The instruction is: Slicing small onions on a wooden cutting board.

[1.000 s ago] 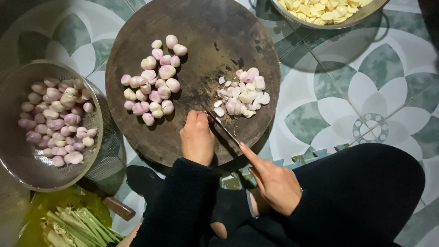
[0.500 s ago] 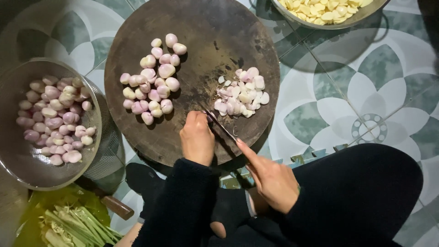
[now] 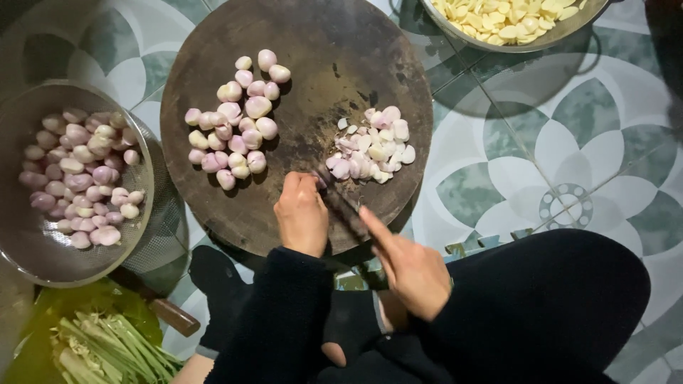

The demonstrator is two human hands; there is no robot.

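Head view: cutting step was in hand, judged mid-way. Left hand point(image 3: 302, 213) lay curled at the near edge of the round cutting board point(image 3: 341, 71), fingers closed on sth small under them, not identifiable. Right hand point(image 3: 409, 263) gripped a dark knife point(image 3: 341, 206), forefinger along the spine, blade beside the left fingertips. Sliced pile point(image 3: 370, 153) lay right of board centre; whole peeled shallots point(image 3: 238, 121) left of centre, uncut. Next move would call for keeping fingertips tucked. Around the board: colander of shallots point(image 3: 75, 178) to its left, bowl of pale pieces point(image 3: 512, 18) beyond its far right, greens point(image 3: 107, 348) near-left. Nothing obstructed the blade.
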